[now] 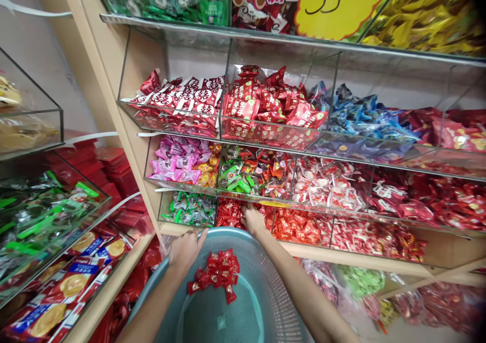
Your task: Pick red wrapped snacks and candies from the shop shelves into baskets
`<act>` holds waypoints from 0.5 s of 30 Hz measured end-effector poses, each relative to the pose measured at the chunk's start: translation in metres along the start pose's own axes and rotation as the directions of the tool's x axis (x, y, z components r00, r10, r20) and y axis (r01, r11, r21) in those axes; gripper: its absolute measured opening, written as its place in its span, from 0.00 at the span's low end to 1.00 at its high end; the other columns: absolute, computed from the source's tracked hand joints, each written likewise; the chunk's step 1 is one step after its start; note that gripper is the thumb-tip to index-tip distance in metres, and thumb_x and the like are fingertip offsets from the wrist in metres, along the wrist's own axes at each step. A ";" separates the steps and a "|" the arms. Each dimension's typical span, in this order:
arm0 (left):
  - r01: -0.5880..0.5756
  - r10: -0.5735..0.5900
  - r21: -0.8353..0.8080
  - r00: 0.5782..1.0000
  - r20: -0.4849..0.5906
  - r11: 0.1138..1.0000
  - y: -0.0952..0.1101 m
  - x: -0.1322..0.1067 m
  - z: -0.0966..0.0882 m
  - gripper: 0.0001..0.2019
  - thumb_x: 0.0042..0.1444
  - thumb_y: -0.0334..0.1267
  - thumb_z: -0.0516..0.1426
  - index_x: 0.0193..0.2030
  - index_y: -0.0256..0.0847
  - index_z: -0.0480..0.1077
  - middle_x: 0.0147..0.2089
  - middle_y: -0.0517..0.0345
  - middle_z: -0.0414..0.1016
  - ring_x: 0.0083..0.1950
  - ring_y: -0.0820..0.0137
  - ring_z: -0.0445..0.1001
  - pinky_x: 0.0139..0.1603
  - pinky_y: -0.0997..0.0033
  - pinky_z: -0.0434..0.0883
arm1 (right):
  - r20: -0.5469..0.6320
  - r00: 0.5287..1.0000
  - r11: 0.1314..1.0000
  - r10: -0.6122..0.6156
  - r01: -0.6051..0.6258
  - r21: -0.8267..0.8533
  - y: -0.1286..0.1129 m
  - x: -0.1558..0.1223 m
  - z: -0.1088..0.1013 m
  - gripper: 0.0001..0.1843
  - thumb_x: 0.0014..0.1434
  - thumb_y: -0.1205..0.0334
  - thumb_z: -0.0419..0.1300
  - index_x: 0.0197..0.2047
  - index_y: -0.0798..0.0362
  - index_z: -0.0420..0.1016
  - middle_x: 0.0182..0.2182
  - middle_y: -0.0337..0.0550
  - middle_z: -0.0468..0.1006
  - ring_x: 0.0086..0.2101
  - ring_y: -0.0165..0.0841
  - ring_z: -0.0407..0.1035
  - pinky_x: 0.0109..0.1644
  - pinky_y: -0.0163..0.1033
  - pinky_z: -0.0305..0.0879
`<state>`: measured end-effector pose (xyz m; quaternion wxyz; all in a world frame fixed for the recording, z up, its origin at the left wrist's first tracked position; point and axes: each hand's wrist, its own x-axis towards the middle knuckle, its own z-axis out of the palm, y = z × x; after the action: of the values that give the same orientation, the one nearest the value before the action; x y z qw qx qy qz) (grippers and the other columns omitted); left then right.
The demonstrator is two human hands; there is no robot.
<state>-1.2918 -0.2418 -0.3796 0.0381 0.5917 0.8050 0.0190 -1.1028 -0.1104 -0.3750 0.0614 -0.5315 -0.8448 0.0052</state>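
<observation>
My left hand (187,252) is closed over the far left rim of a blue-green plastic basket (279,282). A small heap of red-wrapped candies (220,269) lies inside the basket, toward its far side. Beyond the rim, my right hand (253,218) reaches into a bottom-shelf bin of red-wrapped candies (230,213). Its fingertips are among the wrappers and partly hidden, so their grip does not show. Green-and-clear wrapped candies (192,207) fill the bin to the left, and orange-red ones (298,225) the bin to the right.
Clear-fronted shelves of wrapped sweets rise ahead, with a glass shelf edge (261,200) just above my right hand. A wooden upright (110,100) stands at left, beside another rack holding biscuit packs (72,284). Bagged sweets (360,279) sit below the bottom shelf.
</observation>
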 end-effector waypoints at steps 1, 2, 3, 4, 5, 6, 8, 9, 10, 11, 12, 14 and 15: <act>0.006 -0.006 0.007 1.000 -0.028 1.000 0.000 0.000 0.000 0.30 0.58 0.53 0.32 0.46 0.38 0.67 0.39 0.43 0.74 0.41 0.60 0.73 0.39 0.64 0.65 | -0.011 1.000 1.000 -0.003 0.003 0.019 0.001 -0.002 -0.002 0.13 0.56 0.64 0.52 0.45 0.53 0.65 0.49 0.51 0.62 0.42 0.35 0.64 0.37 0.35 0.61; 0.011 -0.010 0.016 0.998 -0.064 1.000 0.000 0.000 0.001 0.30 0.58 0.53 0.32 0.44 0.38 0.68 0.38 0.44 0.75 0.40 0.60 0.73 0.38 0.65 0.65 | -0.027 1.000 0.999 -0.008 0.009 0.045 0.002 -0.005 -0.003 0.13 0.56 0.63 0.52 0.45 0.53 0.64 0.48 0.51 0.62 0.42 0.35 0.64 0.37 0.35 0.61; 0.014 -0.012 0.026 0.995 -0.095 1.000 0.001 0.000 0.001 0.30 0.58 0.54 0.32 0.43 0.39 0.69 0.37 0.45 0.75 0.39 0.61 0.74 0.37 0.65 0.66 | -0.046 0.999 0.997 -0.018 0.022 0.076 0.003 -0.009 -0.005 0.13 0.57 0.62 0.51 0.46 0.53 0.64 0.48 0.50 0.62 0.42 0.34 0.64 0.38 0.35 0.61; 0.014 -0.011 0.032 0.995 -0.102 0.999 0.001 0.000 0.002 0.30 0.58 0.54 0.32 0.42 0.38 0.69 0.36 0.46 0.75 0.38 0.61 0.74 0.37 0.66 0.66 | -0.069 0.997 0.993 -0.036 0.044 0.112 0.003 -0.013 -0.008 0.13 0.57 0.62 0.50 0.46 0.53 0.63 0.47 0.49 0.63 0.42 0.34 0.64 0.38 0.35 0.60; 0.009 -0.005 0.035 0.995 -0.104 0.999 0.001 0.000 0.002 0.30 0.58 0.54 0.33 0.42 0.38 0.69 0.36 0.46 0.76 0.38 0.61 0.74 0.36 0.67 0.65 | -0.096 0.994 0.986 -0.056 0.070 0.151 0.003 -0.017 -0.010 0.13 0.58 0.61 0.50 0.46 0.53 0.62 0.46 0.48 0.64 0.41 0.33 0.64 0.39 0.35 0.60; 0.011 -0.007 0.037 0.994 -0.106 0.999 0.001 0.000 0.003 0.30 0.58 0.54 0.33 0.42 0.38 0.69 0.35 0.46 0.76 0.38 0.60 0.74 0.36 0.66 0.65 | -0.121 0.990 0.977 -0.076 0.098 0.188 0.002 -0.022 -0.012 0.12 0.58 0.60 0.49 0.46 0.53 0.62 0.44 0.47 0.66 0.41 0.33 0.64 0.40 0.34 0.60; 0.018 -0.014 0.032 0.994 -0.111 0.999 0.002 0.000 0.003 0.31 0.57 0.55 0.32 0.41 0.38 0.69 0.35 0.46 0.76 0.38 0.60 0.74 0.35 0.66 0.65 | -0.152 0.980 0.954 -0.131 0.166 0.249 -0.005 -0.035 -0.016 0.11 0.59 0.59 0.47 0.44 0.53 0.62 0.40 0.44 0.68 0.40 0.32 0.63 0.41 0.34 0.59; 0.024 -0.021 0.023 0.994 -0.104 0.999 0.003 0.000 0.003 0.32 0.57 0.55 0.32 0.41 0.38 0.70 0.35 0.46 0.76 0.38 0.60 0.74 0.35 0.67 0.65 | -0.152 0.973 0.940 -0.171 0.207 0.270 -0.011 -0.043 -0.017 0.11 0.60 0.58 0.47 0.43 0.53 0.62 0.39 0.44 0.69 0.39 0.32 0.63 0.41 0.34 0.59; 0.027 -0.025 0.017 0.995 -0.095 0.999 0.003 0.000 0.003 0.32 0.57 0.56 0.32 0.41 0.38 0.70 0.35 0.46 0.76 0.38 0.61 0.74 0.35 0.67 0.65 | -0.144 0.964 0.925 -0.224 0.257 0.281 -0.018 -0.051 -0.017 0.11 0.60 0.58 0.47 0.43 0.53 0.62 0.38 0.43 0.69 0.39 0.31 0.63 0.41 0.34 0.59; 0.032 -0.031 0.011 0.996 -0.087 0.999 0.003 -0.001 0.002 0.32 0.57 0.56 0.32 0.41 0.37 0.70 0.35 0.46 0.76 0.38 0.61 0.74 0.35 0.67 0.65 | -0.128 0.948 0.905 -0.293 0.318 0.281 -0.026 -0.058 -0.016 0.11 0.60 0.58 0.47 0.42 0.52 0.63 0.38 0.43 0.69 0.39 0.31 0.63 0.41 0.34 0.59; 0.033 -0.032 0.008 0.996 -0.082 0.999 0.004 -0.001 0.002 0.33 0.57 0.56 0.32 0.41 0.37 0.70 0.34 0.46 0.76 0.38 0.61 0.74 0.35 0.67 0.65 | -0.105 0.922 0.881 -0.373 0.387 0.272 -0.034 -0.066 -0.014 0.10 0.59 0.58 0.47 0.42 0.52 0.63 0.38 0.43 0.69 0.39 0.31 0.63 0.41 0.34 0.59; 0.029 -0.028 0.007 0.996 -0.081 1.000 0.003 -0.001 0.003 0.33 0.57 0.56 0.31 0.41 0.37 0.70 0.34 0.45 0.75 0.38 0.60 0.74 0.36 0.66 0.65 | -0.045 0.851 0.824 -0.524 0.519 0.228 -0.052 -0.077 -0.006 0.09 0.59 0.59 0.49 0.40 0.53 0.65 0.37 0.44 0.70 0.38 0.32 0.64 0.40 0.35 0.60; 0.022 -0.021 0.009 0.996 -0.085 1.000 0.003 0.000 0.004 0.33 0.56 0.56 0.32 0.41 0.37 0.71 0.34 0.45 0.75 0.38 0.59 0.74 0.36 0.66 0.65 | -0.013 0.815 0.797 -0.579 0.569 0.201 -0.061 -0.081 0.000 0.09 0.58 0.60 0.49 0.39 0.53 0.65 0.36 0.44 0.70 0.38 0.32 0.64 0.39 0.35 0.60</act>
<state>-1.2889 -0.2415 -0.3832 0.0013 0.5818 0.8123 0.0398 -1.1225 -0.2095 -0.3781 0.0909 -0.2417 -0.9626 0.0823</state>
